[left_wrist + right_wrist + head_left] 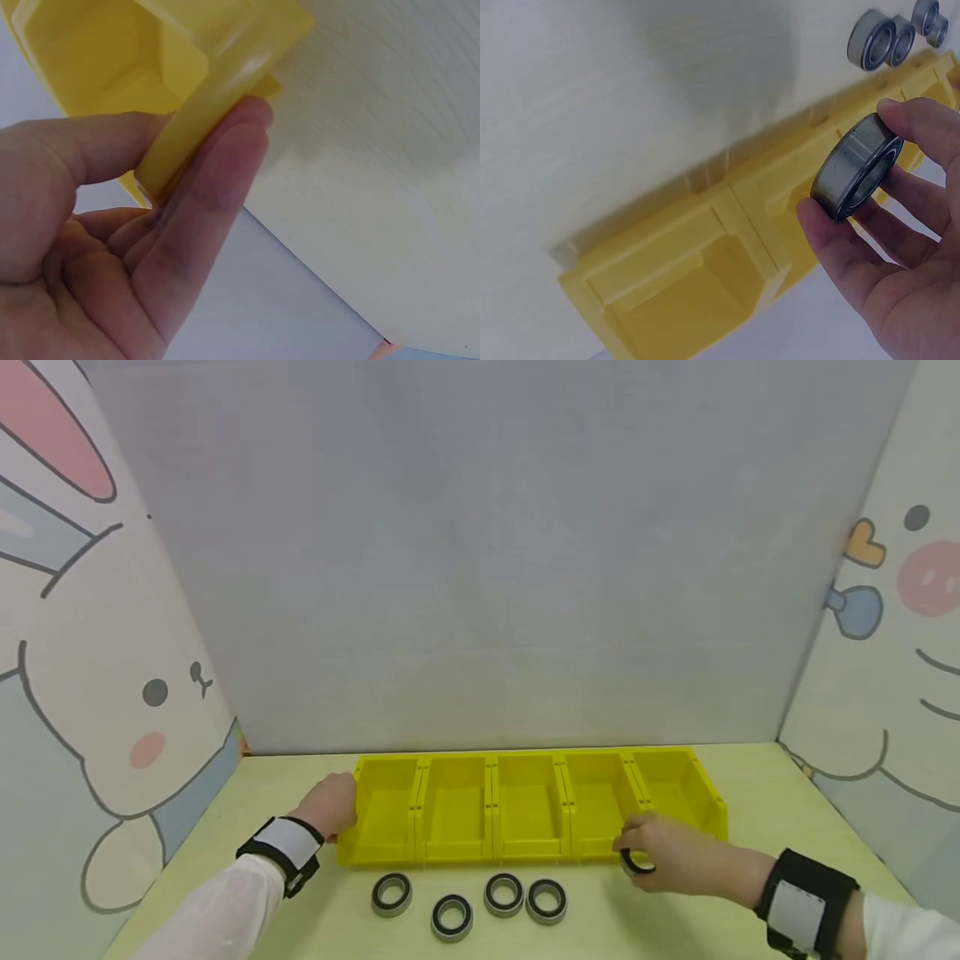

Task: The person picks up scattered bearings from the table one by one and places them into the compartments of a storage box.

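Note:
My right hand (667, 852) pinches a ball bearing (855, 165), a steel ring with a dark seal, between thumb and fingers. It is held up just in front of the yellow bin row (453, 852), near the two rightmost compartments. My left hand (332, 806) grips the left side wall of that row, thumb inside and fingers outside, as the left wrist view shows at the yellow wall (199, 112). In front of the row several more bearings lie flat on the table: one bearing (392, 894) at the left, another bearing (452, 917) nearer me, and a close pair (504, 894).
The pale wooden table (585, 935) carries everything. A grey panel (487, 568) rises behind the bins. Side panels with cartoon drawings, a rabbit panel (112, 718) on the left and another panel (900, 693) on the right, bound the space.

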`<state>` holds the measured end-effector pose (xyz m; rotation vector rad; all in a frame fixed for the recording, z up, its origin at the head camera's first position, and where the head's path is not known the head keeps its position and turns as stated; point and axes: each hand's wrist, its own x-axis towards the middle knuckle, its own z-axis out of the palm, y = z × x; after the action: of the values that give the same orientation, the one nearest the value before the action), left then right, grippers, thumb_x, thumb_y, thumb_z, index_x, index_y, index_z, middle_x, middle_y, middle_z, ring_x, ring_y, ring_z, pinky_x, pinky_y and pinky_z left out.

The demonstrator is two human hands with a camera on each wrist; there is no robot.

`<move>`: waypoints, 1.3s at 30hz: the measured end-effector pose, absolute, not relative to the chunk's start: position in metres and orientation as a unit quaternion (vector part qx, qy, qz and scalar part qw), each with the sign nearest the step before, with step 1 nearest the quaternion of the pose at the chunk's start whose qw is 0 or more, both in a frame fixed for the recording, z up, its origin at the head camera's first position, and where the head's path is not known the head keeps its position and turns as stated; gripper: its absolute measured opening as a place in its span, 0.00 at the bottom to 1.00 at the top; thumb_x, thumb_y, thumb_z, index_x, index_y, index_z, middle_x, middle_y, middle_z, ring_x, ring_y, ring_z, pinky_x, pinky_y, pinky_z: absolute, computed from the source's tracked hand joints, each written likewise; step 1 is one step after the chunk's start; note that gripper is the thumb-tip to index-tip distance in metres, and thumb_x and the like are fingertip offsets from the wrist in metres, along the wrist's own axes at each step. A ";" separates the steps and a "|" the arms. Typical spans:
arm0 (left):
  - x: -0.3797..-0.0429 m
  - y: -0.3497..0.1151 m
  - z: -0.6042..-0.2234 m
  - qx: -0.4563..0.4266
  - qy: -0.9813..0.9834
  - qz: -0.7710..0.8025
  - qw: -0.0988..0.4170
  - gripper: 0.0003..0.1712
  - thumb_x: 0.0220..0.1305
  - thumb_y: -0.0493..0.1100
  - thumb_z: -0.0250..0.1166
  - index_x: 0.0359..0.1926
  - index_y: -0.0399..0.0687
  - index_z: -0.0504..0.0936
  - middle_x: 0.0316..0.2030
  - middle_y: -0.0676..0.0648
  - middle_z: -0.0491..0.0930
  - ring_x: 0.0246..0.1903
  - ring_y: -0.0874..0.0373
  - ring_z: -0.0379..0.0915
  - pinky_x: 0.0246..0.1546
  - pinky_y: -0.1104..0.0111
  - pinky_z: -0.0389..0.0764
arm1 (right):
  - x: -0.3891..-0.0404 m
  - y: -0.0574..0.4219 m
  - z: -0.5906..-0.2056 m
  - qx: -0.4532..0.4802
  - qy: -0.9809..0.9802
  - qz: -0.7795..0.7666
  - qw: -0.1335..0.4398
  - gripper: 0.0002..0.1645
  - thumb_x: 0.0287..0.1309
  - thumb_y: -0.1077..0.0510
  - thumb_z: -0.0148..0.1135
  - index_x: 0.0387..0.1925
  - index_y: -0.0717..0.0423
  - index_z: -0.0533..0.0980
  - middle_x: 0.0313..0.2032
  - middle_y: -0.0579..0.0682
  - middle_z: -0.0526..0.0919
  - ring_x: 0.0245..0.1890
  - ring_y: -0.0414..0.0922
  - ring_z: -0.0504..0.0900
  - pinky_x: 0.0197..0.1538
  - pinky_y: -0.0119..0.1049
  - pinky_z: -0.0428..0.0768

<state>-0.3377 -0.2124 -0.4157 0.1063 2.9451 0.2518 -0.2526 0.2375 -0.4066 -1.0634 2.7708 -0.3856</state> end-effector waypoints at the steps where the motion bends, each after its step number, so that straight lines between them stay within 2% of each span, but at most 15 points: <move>1: -0.338 -0.212 -0.415 0.035 0.991 0.084 0.093 0.06 0.57 0.28 0.60 0.33 0.35 0.70 0.22 0.43 0.71 0.18 0.54 0.72 0.13 0.70 0.75 | -0.256 0.240 -0.403 -0.355 0.924 -0.125 0.063 0.20 0.47 0.57 0.70 0.44 0.60 0.80 0.40 0.49 0.79 0.39 0.44 0.79 0.40 0.32 0.79; 9: -0.338 -0.212 -0.416 0.037 0.992 0.086 0.087 0.04 0.59 0.28 0.59 0.32 0.34 0.71 0.21 0.43 0.71 0.15 0.55 0.72 0.13 0.70 0.75 | -0.280 0.250 -0.384 -0.331 0.939 -0.089 0.002 0.19 0.47 0.59 0.70 0.42 0.62 0.80 0.36 0.50 0.79 0.34 0.43 0.77 0.36 0.33 0.78; 20: -0.336 -0.213 -0.415 0.039 0.991 0.094 0.087 0.04 0.57 0.28 0.59 0.31 0.35 0.71 0.21 0.43 0.71 0.17 0.54 0.72 0.13 0.69 0.75 | -0.319 0.268 -0.383 -0.250 0.967 -0.056 -0.014 0.19 0.48 0.58 0.70 0.43 0.62 0.80 0.35 0.53 0.79 0.31 0.43 0.74 0.37 0.36 0.79; 26: -0.337 -0.210 -0.412 0.029 0.990 0.096 0.095 0.04 0.56 0.27 0.59 0.32 0.34 0.71 0.21 0.43 0.71 0.16 0.54 0.72 0.13 0.70 0.75 | -0.334 0.282 -0.385 -0.207 0.976 -0.069 0.003 0.21 0.50 0.59 0.68 0.46 0.65 0.78 0.35 0.55 0.78 0.30 0.44 0.71 0.38 0.38 0.76; 32: -0.338 -0.211 -0.413 0.028 0.991 0.091 0.096 0.05 0.57 0.28 0.59 0.33 0.34 0.71 0.22 0.42 0.71 0.18 0.54 0.72 0.13 0.70 0.75 | -0.348 0.291 -0.403 -0.198 0.977 -0.079 0.020 0.16 0.49 0.60 0.69 0.41 0.63 0.79 0.31 0.52 0.78 0.29 0.44 0.71 0.36 0.37 0.76; 39: -0.337 -0.213 -0.417 0.039 0.991 0.094 0.089 0.05 0.57 0.28 0.59 0.33 0.34 0.70 0.22 0.43 0.71 0.16 0.54 0.72 0.13 0.70 0.74 | -0.354 0.298 -0.433 -0.223 0.972 -0.072 0.012 0.06 0.49 0.64 0.67 0.28 0.57 0.77 0.22 0.46 0.73 0.23 0.41 0.67 0.29 0.34 0.69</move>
<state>-0.3369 -0.2130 -0.4166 0.1162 2.9476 0.2800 -0.3536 0.2979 -0.4328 -0.6958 3.0303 -0.2245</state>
